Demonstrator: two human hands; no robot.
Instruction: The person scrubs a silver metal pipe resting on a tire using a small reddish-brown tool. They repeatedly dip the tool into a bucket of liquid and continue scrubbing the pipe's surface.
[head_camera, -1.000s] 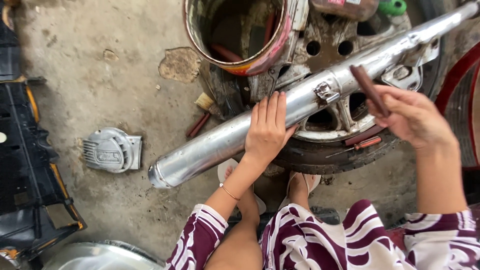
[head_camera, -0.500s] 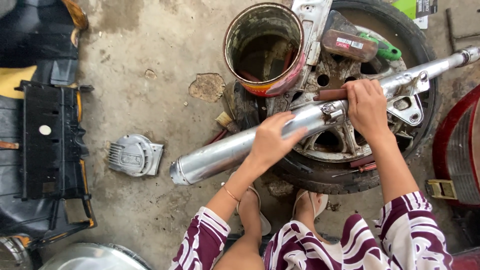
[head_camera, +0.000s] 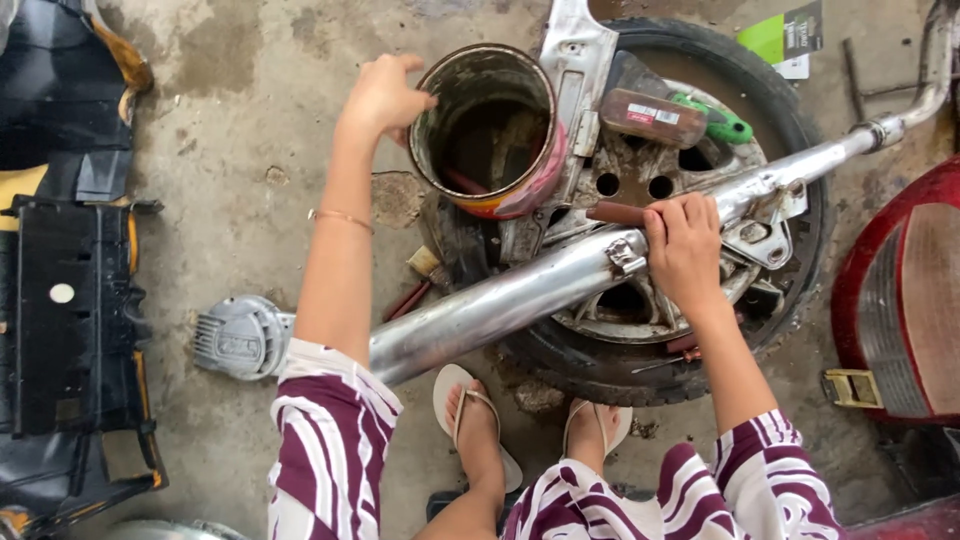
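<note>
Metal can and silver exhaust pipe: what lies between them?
In the head view, a small brush lies on the concrete between metal can and exhaust pipe.

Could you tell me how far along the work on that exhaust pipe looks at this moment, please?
Done: the exhaust pipe lies across the wheel. In hand: the right hand presses a brown tool on it; the left hand touches the rusty can. How much remains cannot be told.
</note>
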